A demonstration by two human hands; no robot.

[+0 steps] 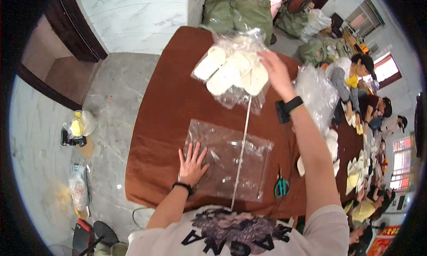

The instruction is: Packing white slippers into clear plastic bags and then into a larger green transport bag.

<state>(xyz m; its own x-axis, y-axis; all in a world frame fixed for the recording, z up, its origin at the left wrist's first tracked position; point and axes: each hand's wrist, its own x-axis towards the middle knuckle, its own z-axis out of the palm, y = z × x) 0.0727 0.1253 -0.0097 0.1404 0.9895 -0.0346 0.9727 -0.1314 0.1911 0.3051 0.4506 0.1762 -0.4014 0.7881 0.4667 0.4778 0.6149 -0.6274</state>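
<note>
Working across a brown-covered desk [155, 136], we rest our left hand [192, 167], fingers spread wide and gripping nothing, on a clear bag [218, 176] by the near edge. Our right hand [275, 73] reaches toward the far edge, fingers partly bent at the right side of a bundle [224, 80] of apparent slippers; we cannot tell whether they grip it. The work looks partly done: the bundle appears wrapped in plastic [230, 102], while the flat bag seems unfilled and loose white pieces [332, 144] lie by our right forearm [313, 158]. A white strip [241, 153] crosses the bag; scissors [281, 188] lie to its right. Lettering [191, 237] marks our shirt [151, 245] and a red banner [383, 243]; we can read no label on bag or bundle.
</note>
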